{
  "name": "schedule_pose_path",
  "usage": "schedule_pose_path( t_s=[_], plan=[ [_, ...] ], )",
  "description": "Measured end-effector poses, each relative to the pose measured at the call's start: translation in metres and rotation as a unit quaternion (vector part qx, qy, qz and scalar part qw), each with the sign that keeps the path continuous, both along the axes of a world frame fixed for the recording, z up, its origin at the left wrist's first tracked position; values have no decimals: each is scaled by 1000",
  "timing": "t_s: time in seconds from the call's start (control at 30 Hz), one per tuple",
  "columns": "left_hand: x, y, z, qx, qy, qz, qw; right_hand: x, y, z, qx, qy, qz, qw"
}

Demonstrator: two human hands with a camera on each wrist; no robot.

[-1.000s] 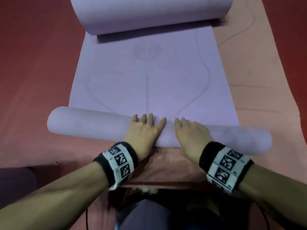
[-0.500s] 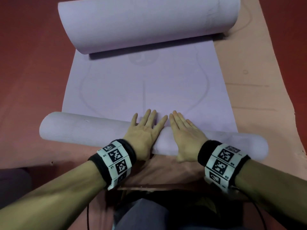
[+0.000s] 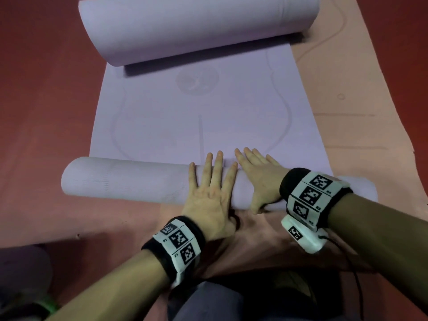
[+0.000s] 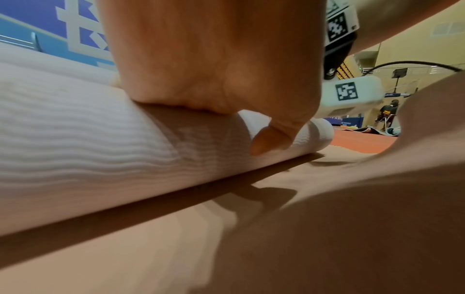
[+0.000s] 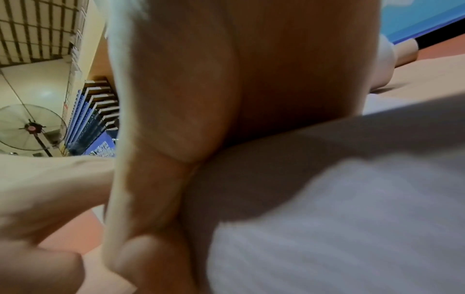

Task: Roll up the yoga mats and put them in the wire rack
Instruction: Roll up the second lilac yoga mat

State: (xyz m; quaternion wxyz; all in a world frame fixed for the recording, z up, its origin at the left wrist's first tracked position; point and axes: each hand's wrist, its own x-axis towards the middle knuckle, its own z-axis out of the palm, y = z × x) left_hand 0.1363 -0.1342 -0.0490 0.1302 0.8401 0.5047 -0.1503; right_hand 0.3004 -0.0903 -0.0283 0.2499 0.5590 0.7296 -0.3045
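A dark red floor [image 3: 41, 93] lay under everything, and on it a salmon-pink mat [image 3: 361, 126] was spread flat, running from 6 o'clock up toward 1 o'clock in the head view. On top of the pink one lay our lavender yoga mat [image 3: 208, 126], its flat middle stretch showing faint printed lines and a round emblem. Its far end was curled into a fat roll [image 3: 199, 26] at 12 o'clock; its near end was wound into a tighter roll [image 3: 125, 181] lying across the frame from 9 o'clock to 3 o'clock.

We had both palms on that near roll, just right of its middle. Our left hand [image 3: 209, 195] lay over the top with straight, slightly spread fingers reaching toward the flat stretch. Our right hand [image 3: 259, 179] sat just beside it at 3 o'clock, fingers likewise extended, thumb down the near side of the roll. Neither grip closed round anything; both were wide and pressing flat. The left wrist view showed the heel of the left hand [image 4: 214, 65] bearing on the ribbed surface of the roll [image 4: 88, 139]. The right wrist view was blurred. Each wrist wore a black band with square-marker tags [image 3: 178, 242].
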Motion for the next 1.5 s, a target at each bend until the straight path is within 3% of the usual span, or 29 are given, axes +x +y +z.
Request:
schedule_pose_path(
  t_s=[0.13,0.33,0.63,0.87,1.1,1.33,1.5],
  plan=[
    [7,35,5,-19,20,-1,1000,-4,-16,12,51,-19,-17,998],
    [9,81,11,-99,-15,-9,995,-11,-45,8,162,2,-47,986],
    [8,82,9,13,21,-32,999,3,6,-5,132,-28,-15,991],
    [9,77,1,71,116,-31,990,2,26,-7,182,-81,-27,980],
    [3,72,8,103,91,-46,989,2,16,4,221,-85,24,971],
    [-9,9,7,93,64,-110,987,-3,-49,17,124,-63,54,989],
    [-5,-13,10,40,70,-128,989,-6,-71,6,82,-40,8,996]
  ],
)
